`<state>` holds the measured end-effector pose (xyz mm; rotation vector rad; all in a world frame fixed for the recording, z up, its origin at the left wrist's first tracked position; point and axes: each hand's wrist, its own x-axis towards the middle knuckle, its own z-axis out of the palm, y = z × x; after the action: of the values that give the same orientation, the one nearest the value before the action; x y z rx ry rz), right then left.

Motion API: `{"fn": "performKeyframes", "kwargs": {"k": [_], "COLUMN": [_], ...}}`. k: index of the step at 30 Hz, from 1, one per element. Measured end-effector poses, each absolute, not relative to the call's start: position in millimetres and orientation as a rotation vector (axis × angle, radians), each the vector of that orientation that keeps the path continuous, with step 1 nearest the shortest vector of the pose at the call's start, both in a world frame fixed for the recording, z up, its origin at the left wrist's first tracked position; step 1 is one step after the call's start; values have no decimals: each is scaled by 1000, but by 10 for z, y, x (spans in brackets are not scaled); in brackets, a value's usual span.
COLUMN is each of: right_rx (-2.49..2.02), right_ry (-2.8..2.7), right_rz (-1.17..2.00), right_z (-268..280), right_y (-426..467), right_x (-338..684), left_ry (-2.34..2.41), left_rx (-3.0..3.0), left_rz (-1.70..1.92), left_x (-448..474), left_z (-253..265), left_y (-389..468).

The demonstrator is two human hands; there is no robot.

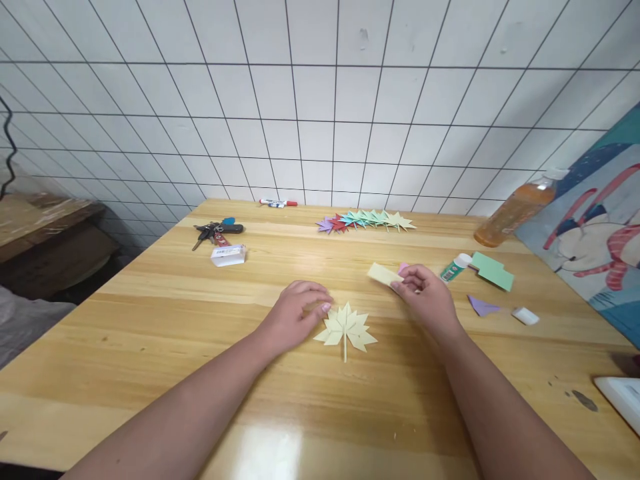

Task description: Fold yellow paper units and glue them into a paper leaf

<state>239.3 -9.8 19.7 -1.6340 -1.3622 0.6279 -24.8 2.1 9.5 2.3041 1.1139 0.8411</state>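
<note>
A pale yellow folded-paper maple leaf [346, 327] lies flat on the wooden table, its narrow stem pointing towards me. My left hand [300, 313] rests just left of it, fingers loosely stretched, the tips at the leaf's upper left edge; whether they touch it I cannot tell. Between the thumb and fingers of my right hand [425, 293] is a pale yellow paper strip [383, 274], held above the table to the right of the leaf. A bit of pink paper [403, 267] shows behind that hand, mostly hidden.
Along the back lie a marker [278, 203] and a row of coloured paper leaves [367, 221]. Keys [215, 231] and a small white box [229, 255] are at left. At right are a glue stick [455, 267], green paper [493, 271], purple paper [482, 306], an eraser [525, 316] and a bottle [517, 210].
</note>
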Motion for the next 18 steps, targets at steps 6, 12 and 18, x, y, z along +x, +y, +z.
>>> {"fn": "performKeyframes", "kwargs": {"k": [6,12,18], "right_rx": [-1427,-1426,-1520], "right_ry": [-1521,-1490,-1563], "right_rz": [1271,1438,1282], "right_z": [240,215,164], "right_y": [-353,-396,-349], "right_x": [1924,1809,1870], "left_ry": [1112,1128,1145], "left_rx": [2199,2108,2084], "left_rz": [832,810,801], "left_x": [-239,-177,-118], "left_z": [195,133,87], "left_y": [-60,-102,-93]}}
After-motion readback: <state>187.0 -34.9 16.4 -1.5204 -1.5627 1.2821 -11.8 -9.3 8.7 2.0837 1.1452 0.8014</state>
